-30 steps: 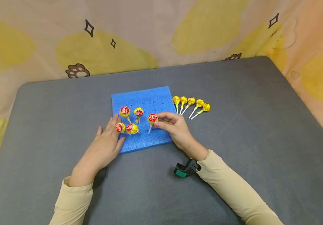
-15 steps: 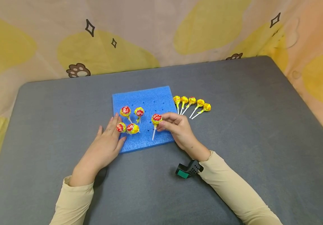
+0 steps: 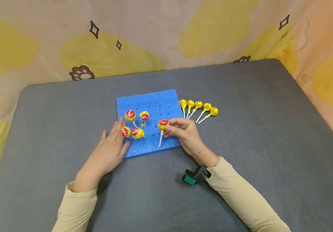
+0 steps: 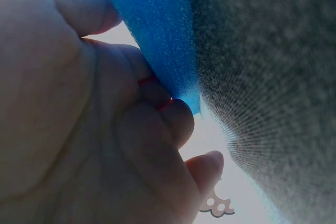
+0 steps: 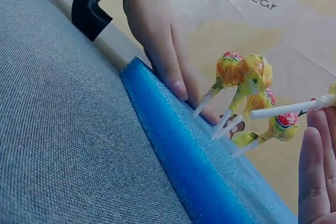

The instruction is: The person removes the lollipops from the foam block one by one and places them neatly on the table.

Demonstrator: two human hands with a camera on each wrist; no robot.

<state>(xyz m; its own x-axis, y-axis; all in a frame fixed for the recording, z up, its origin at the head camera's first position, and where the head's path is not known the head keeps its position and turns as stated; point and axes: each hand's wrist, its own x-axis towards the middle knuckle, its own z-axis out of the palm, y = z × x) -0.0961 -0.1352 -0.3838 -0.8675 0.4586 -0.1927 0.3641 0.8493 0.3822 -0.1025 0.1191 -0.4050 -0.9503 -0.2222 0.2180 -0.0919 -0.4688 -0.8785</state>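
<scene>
A blue foam block [image 3: 138,149] with rows of small holes lies on the table. Several lollipops [image 3: 130,114] in yellow-and-red wrappers stand on its left half, sticks down in the foam. My left hand [image 3: 106,151] rests along the block's left edge, fingers extended; the left wrist view shows its fingers beside the foam's side [image 4: 157,24]. Over the right half of the block, my right hand [image 3: 188,137] pinches another lollipop [image 3: 163,124] near its head. Its white stick [image 5: 283,109] points downward, and in the right wrist view its tip looks apart from the foam.
Several more lollipops [image 3: 198,104] lie fanned out on the grey table [image 3: 241,129], right of the block. A patterned cloth [image 3: 166,32] hangs behind the table. A black wrist camera [image 3: 195,175] sits at the right cuff.
My right hand has shifted slightly right and nearer to me, carrying the lollipop with it; more of the stick now shows. The left hand keeps its place on the block.
</scene>
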